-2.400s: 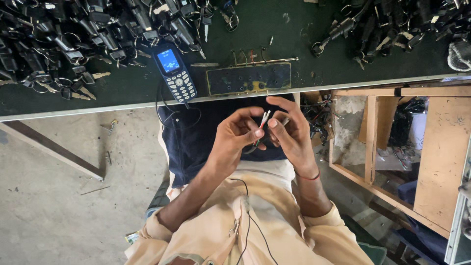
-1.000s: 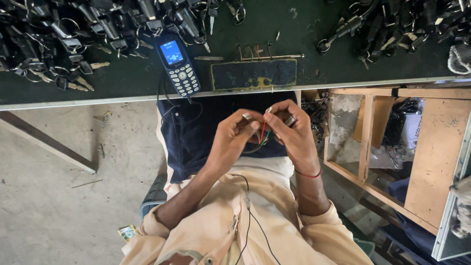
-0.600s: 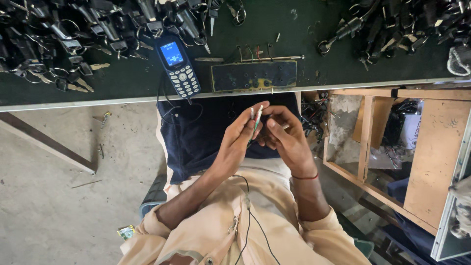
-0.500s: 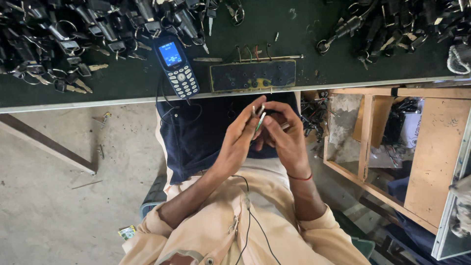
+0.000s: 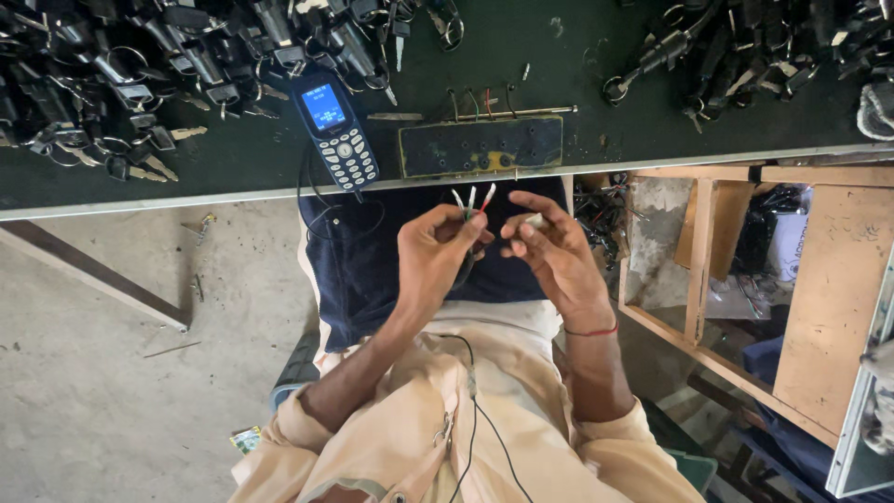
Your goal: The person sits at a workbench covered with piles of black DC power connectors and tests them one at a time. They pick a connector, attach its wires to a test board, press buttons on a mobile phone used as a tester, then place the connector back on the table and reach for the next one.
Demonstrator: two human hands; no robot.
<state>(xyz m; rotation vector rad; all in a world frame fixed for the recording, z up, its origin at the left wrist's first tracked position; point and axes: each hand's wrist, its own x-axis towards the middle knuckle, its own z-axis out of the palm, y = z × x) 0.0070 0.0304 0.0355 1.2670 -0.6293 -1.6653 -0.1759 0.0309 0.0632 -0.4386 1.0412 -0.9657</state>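
Note:
My left hand (image 5: pixel 436 253) grips a small bundle of thin wires (image 5: pixel 472 198); three coloured ends, white and red, fan out above my fingers. My right hand (image 5: pixel 545 251) is just to the right of it, thumb and fingers pinched on a tiny pale piece. Both hands hover over my lap, below the edge of a dark green table (image 5: pixel 521 51). A dark rectangular board with holes (image 5: pixel 481 146) lies on the table right above my hands, with short wires sticking up behind it.
A blue keypad phone (image 5: pixel 334 128) with a lit screen lies on the table, its cable hanging down to my lap. Piles of black key switches and keys (image 5: pixel 140 65) cover the table's left, more at the right (image 5: pixel 745 47). A wooden shelf (image 5: pixel 745 270) stands at right.
The wire ends, held together before, now stand fanned apart above my left hand. My right hand has drawn slightly to the right of them.

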